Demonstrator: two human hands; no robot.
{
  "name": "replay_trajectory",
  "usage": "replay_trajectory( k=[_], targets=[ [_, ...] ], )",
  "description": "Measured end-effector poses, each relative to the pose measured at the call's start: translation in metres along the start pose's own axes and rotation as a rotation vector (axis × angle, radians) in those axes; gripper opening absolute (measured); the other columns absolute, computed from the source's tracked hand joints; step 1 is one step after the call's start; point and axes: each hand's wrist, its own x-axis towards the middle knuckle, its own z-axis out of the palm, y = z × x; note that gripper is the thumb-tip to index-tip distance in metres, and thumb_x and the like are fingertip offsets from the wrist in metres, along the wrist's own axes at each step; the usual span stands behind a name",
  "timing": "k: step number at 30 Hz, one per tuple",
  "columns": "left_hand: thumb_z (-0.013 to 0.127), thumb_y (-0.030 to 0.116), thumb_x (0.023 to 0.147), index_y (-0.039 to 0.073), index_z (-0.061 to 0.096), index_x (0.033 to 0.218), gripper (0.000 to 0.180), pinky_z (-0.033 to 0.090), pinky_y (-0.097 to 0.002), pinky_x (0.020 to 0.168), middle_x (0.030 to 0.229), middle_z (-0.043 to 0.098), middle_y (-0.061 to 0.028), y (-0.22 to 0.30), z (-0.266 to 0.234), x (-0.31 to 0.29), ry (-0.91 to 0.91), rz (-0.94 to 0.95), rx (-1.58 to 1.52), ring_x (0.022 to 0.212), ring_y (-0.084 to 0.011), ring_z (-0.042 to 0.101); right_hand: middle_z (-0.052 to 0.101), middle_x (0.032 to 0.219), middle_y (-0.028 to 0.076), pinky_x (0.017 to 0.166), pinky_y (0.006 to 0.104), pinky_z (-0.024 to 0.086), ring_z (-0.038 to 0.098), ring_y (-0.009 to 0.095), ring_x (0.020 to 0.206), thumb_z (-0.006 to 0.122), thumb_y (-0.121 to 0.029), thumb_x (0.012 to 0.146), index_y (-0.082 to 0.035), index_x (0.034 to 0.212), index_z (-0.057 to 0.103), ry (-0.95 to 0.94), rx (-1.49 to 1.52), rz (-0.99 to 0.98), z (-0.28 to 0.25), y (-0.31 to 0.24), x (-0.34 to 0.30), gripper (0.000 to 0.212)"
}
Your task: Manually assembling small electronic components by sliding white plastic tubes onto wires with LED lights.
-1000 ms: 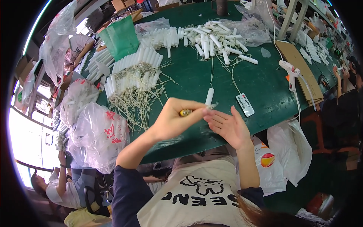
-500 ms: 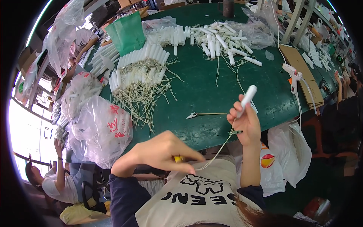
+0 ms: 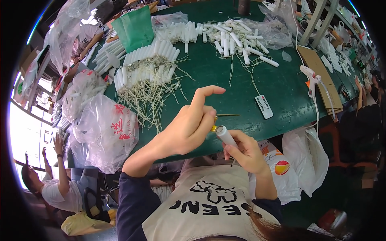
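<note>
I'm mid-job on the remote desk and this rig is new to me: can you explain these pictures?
There is no machine here: both grips are a person's bare hands. Every picture comes from the left one of two wide fisheye cameras worn on the head, looking down, so straight edges bend near the rim.

The right grip holds a white tube, one end turned up toward the left grip. The left grip has a yellow piece at its fingers, too hidden to identify.

On the green table lie stacked white tubes with thin wires, a looser pile of tubes, a white remote and, toward the right, a white glue gun.
</note>
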Motion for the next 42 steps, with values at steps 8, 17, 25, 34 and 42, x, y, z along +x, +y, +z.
replay_trajectory(
  k=[8, 17, 25, 34, 42],
  targets=[
    [0.057, 0.006, 0.082, -0.001, 0.049, 0.118, 0.038, 0.041, -0.0343, 0.045, 0.066, 0.055, -0.0088, -0.004, 0.004, 0.009, 0.038, 0.486, 0.802, 0.047, -0.0240, 0.052, 0.060, 0.079, 0.006, 0.058, 0.0229, 0.046, 0.057, 0.009, 0.064, 0.058, -0.002, 0.086, 0.004, 0.110, 0.056, 0.161, -0.367, -0.138, 0.001, 0.005, 0.001, 0.025],
    [0.060, 0.029, 0.086, 0.004, 0.044, 0.121, 0.046, 0.046, -0.0374, 0.050, 0.074, 0.062, -0.0139, -0.012, -0.006, 0.013, 0.033, 0.402, 0.583, 0.059, -0.0313, 0.061, 0.062, 0.080, 0.007, 0.056, 0.0230, 0.045, 0.056, 0.010, 0.060, 0.061, -0.003, 0.084, 0.002, 0.110, 0.057, 0.235, -0.408, -0.197, 0.000, 0.017, 0.000, 0.026],
    [0.045, -0.002, 0.086, 0.004, 0.044, 0.121, 0.036, 0.048, -0.0365, 0.053, 0.077, 0.066, -0.0115, -0.009, 0.003, 0.014, -0.108, 0.292, 0.406, 0.058, -0.0312, 0.062, 0.062, 0.083, 0.010, 0.059, 0.0244, 0.046, 0.058, 0.013, 0.064, 0.061, -0.003, 0.084, 0.002, 0.108, 0.058, 0.274, -0.454, -0.202, -0.001, 0.012, -0.001, 0.024],
    [0.053, 0.009, 0.087, 0.006, 0.046, 0.121, 0.035, 0.049, -0.0326, 0.058, 0.095, 0.066, -0.0133, -0.042, 0.013, 0.036, -0.179, 0.172, 0.095, 0.064, -0.0246, 0.061, 0.061, 0.081, 0.009, 0.059, 0.0252, 0.045, 0.056, 0.014, 0.064, 0.060, -0.005, 0.085, 0.003, 0.108, 0.057, 0.346, -0.449, -0.226, -0.005, 0.035, 0.001, 0.024],
    [0.068, 0.017, 0.078, 0.004, 0.065, 0.087, 0.017, 0.048, -0.0381, 0.066, 0.089, 0.064, -0.0103, -0.133, 0.026, 0.046, 0.010, 0.339, 0.714, 0.072, -0.0288, 0.058, 0.057, 0.074, 0.003, 0.056, 0.0211, 0.042, 0.051, 0.007, 0.061, 0.058, -0.010, 0.090, 0.003, 0.110, 0.056, 0.432, -0.304, -0.104, -0.015, 0.042, 0.001, 0.024]
  ],
)
